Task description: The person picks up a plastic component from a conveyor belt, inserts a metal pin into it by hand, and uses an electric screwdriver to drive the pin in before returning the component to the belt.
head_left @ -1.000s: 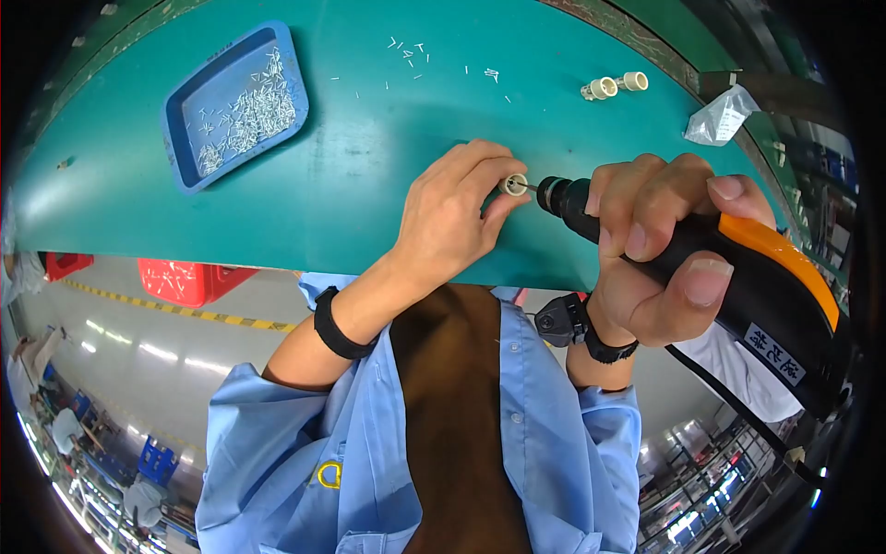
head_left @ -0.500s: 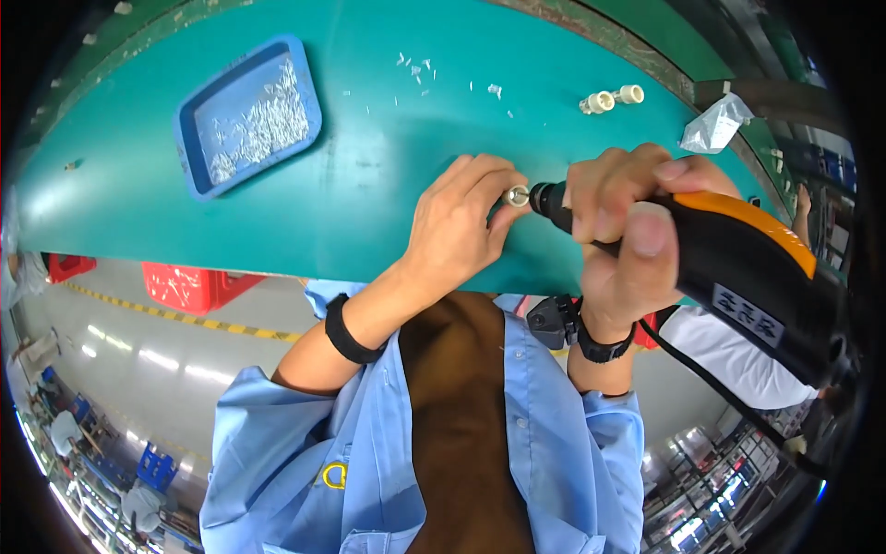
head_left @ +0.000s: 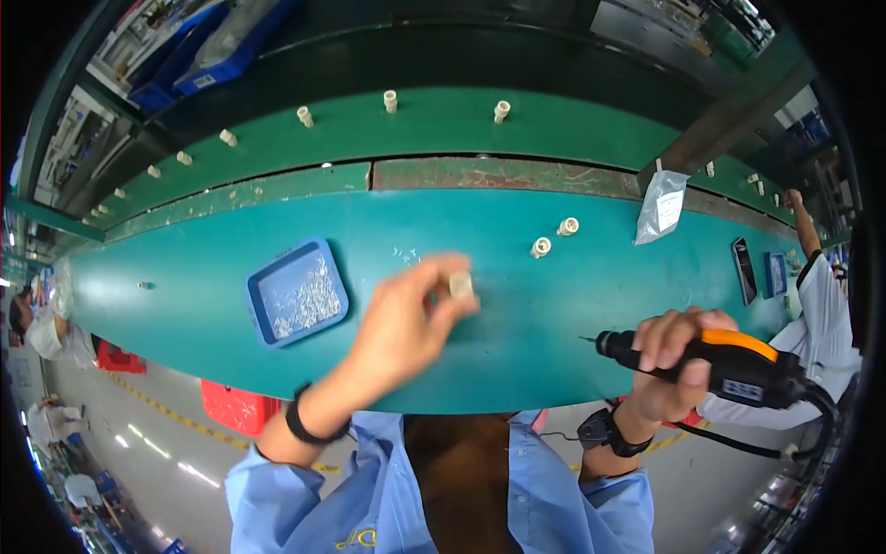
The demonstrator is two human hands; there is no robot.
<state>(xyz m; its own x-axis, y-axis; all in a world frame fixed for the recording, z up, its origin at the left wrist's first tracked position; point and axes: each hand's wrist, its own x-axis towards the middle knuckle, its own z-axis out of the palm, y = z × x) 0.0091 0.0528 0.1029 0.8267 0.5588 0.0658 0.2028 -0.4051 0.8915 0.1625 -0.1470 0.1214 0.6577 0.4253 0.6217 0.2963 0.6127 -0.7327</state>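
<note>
My left hand (head_left: 406,323) reaches out over the green bench (head_left: 517,314) and pinches a small cream plastic fitting (head_left: 460,284) between thumb and fingers, a little above the surface. Off to the right, my right hand (head_left: 674,362) grips an orange-and-black electric screwdriver (head_left: 729,365) held level, its thin bit (head_left: 591,342) pointing left and apart from the fitting. Two more cream fittings (head_left: 554,237) stand on the bench beyond my left hand.
A blue tray (head_left: 261,319) of small screws lies left of my hand. Several cream fittings (head_left: 390,100) ride the green conveyor behind. A clear plastic bag (head_left: 661,205) lies at the right. Another person's sleeve (head_left: 821,314) is at the far right.
My left hand has carried the fitting away from the screwdriver bit, forward over the bench. My right hand with the screwdriver has drawn back to the right. The view has tilted up.
</note>
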